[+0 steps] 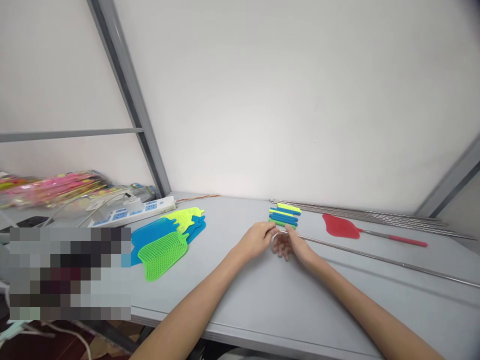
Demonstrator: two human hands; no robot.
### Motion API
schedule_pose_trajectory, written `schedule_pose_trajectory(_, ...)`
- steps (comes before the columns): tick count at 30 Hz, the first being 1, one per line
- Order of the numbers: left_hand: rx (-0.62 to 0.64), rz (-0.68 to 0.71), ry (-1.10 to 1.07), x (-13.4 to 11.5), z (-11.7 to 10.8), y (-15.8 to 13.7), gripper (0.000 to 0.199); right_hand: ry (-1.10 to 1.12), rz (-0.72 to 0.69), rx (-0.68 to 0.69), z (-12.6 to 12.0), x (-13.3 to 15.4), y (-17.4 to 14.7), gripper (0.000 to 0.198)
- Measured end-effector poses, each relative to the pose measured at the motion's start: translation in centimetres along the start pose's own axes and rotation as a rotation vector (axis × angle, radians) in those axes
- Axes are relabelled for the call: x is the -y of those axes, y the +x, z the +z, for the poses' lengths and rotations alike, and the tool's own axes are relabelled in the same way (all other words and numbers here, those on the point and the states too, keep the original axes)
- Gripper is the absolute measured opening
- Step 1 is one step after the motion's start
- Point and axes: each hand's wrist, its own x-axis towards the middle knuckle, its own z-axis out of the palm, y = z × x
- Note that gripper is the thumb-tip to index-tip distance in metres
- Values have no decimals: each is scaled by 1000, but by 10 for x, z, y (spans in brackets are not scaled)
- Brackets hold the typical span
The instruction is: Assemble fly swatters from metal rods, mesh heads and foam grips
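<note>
A long thin metal rod is raised off the grey table, its shadow falling below it. My left hand pinches the rod's near-left end, hiding the tip. My right hand is against my left, thumb on the rod and fingers loosely curled under it. Just behind both hands lie several blue, green and yellow handle sleeves. To the left are fly swatter heads: a green one in front, a blue one and a yellow one behind. A red fly swatter with a red grip lies on the right.
Several more metal rods lie along the wall at the back right. A white power strip with cables stands at the left, near a pile of plastic-wrapped colourful items. The grey table has its front edge close to my forearms.
</note>
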Motion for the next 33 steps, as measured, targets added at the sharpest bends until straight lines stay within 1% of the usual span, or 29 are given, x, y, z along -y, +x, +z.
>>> schedule_pose_trajectory(9, -6, -28, 1, -5, -3, 0, 28, -20, 5, -19, 1, 0, 0, 61)
schedule_pose_trajectory(13, -6, -53, 4, -5, -3, 0, 28, -23, 7, -7, 0, -1, 1, 61)
schedule_pose_trajectory(19, -10, -38, -5, -3, -3, 0, 26, -53, -24, -7, 0, -4, 0, 62)
schedule_pose_trajectory(33, -4, -60, -7, -4, -7, 1, 26, -101, -26, -15, 3, 0, -2, 64)
